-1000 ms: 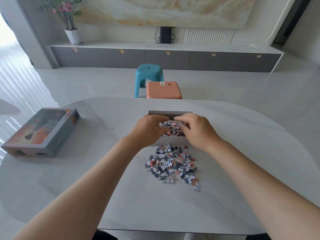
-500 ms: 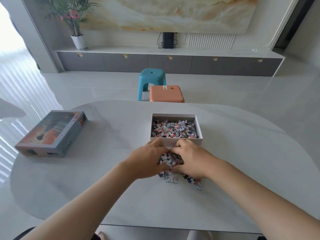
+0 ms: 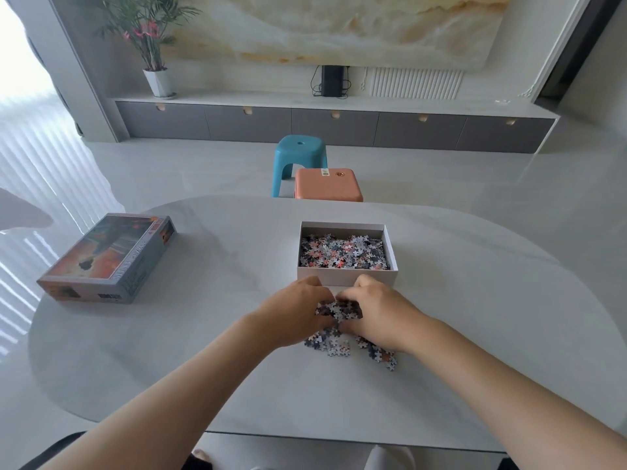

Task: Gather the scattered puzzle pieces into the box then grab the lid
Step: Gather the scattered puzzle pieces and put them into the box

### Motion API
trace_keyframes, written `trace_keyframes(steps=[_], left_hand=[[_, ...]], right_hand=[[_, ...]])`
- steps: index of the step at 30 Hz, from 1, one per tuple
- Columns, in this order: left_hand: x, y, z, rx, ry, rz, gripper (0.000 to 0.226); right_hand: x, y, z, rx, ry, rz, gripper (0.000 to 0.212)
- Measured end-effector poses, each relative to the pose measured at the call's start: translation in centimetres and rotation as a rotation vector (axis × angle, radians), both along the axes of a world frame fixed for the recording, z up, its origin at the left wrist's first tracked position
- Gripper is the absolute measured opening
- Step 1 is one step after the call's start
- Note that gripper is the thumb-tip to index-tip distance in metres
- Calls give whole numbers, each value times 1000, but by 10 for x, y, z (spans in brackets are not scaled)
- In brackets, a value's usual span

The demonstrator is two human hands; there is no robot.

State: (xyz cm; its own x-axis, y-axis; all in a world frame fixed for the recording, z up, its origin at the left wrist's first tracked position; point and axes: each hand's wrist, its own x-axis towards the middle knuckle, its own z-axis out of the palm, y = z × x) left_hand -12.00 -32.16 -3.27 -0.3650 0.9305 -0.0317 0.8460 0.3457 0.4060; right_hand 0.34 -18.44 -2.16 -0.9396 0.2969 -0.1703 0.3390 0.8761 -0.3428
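Observation:
An open white box (image 3: pixel 346 278) stands on the round table (image 3: pixel 169 351), filled with small puzzle pieces (image 3: pixel 342 254). Just in front of it lies a heap of loose puzzle pieces (image 3: pixel 334 344). My left hand (image 3: pixel 291 317) and my right hand (image 3: pixel 380 315) are cupped together over that heap, fingers curled round a clump of pieces between them. More pieces spill out below my right hand. The lid (image 3: pixel 112 257), printed with an orange picture, lies at the table's left side.
An orange stool (image 3: pixel 327 184) and a blue stool (image 3: pixel 300 157) stand behind the table's far edge. A low grey cabinet (image 3: pixel 332 125) with a potted plant (image 3: pixel 154 45) runs along the back wall.
Both hands left the box, dropped onto the heap in front of it and closed on a clump of pieces. The camera has tilted a little.

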Motion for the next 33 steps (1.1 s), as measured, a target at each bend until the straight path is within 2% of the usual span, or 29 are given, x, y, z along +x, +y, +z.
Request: trace_keyframes(steps=[3,8,12,16,20,22,25,27,31,33], left_hand=[[-1,3,-1,28,-36,29,27],[-6,6,0,57,-47,64,23],[-11,11,12,134,-66,89,12],[-22,25,31,258,-88,121,11],[-33,47,43,403,-100,178,13],[-38,56,40,405,-75,185,20],[-44,57,32,298,18,206,38],[-47,54,28,238,80,221,46],[-49,42,22,283,163,124,34],[-48,36,16,246,216,6,34]], right_hand=[[-2,1,-1,-62,67,-18,40],[-4,6,5,-126,159,-64,15],[-6,12,20,-216,209,-141,13],[-12,24,41,-318,342,-200,14],[-27,37,43,-279,559,-269,12],[-32,41,37,-228,623,-269,18],[-36,48,28,-141,493,-200,37],[-34,53,26,-109,415,-163,38],[-28,51,25,-20,409,-29,36],[-24,46,23,46,292,81,39]])
